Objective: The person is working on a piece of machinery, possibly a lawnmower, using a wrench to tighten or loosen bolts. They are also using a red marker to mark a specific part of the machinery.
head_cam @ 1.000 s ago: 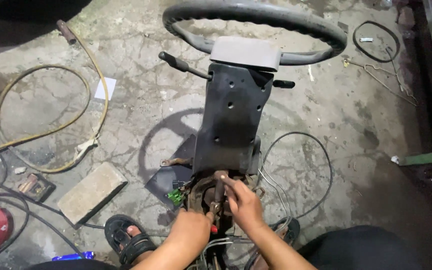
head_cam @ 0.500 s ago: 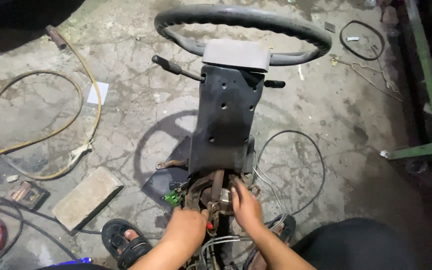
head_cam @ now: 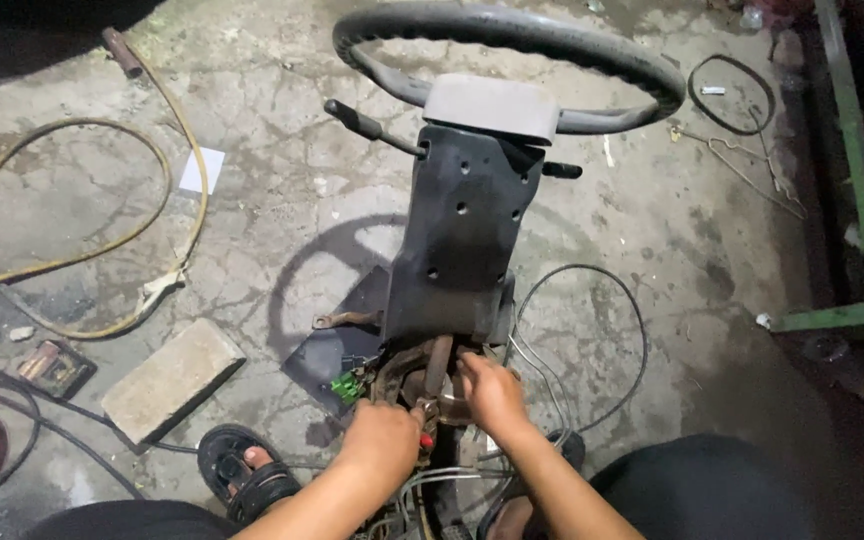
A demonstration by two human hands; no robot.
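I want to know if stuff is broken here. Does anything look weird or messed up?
Yes. The steering wheel and its black column lie on the cracked concrete floor, off any vehicle. The column's lower end looks rusty, with loose wires, where the left hand and right hand work.

A cracked concrete floor [head_cam: 282, 200] carries everything. On it lie a looped yellow hose [head_cam: 82, 250], a white paper scrap [head_cam: 201, 170], a flat stone slab [head_cam: 172, 379], black cables [head_cam: 12, 400], a thin grey wire loop [head_cam: 592, 340] and a steering column [head_cam: 467, 235] standing near the middle.
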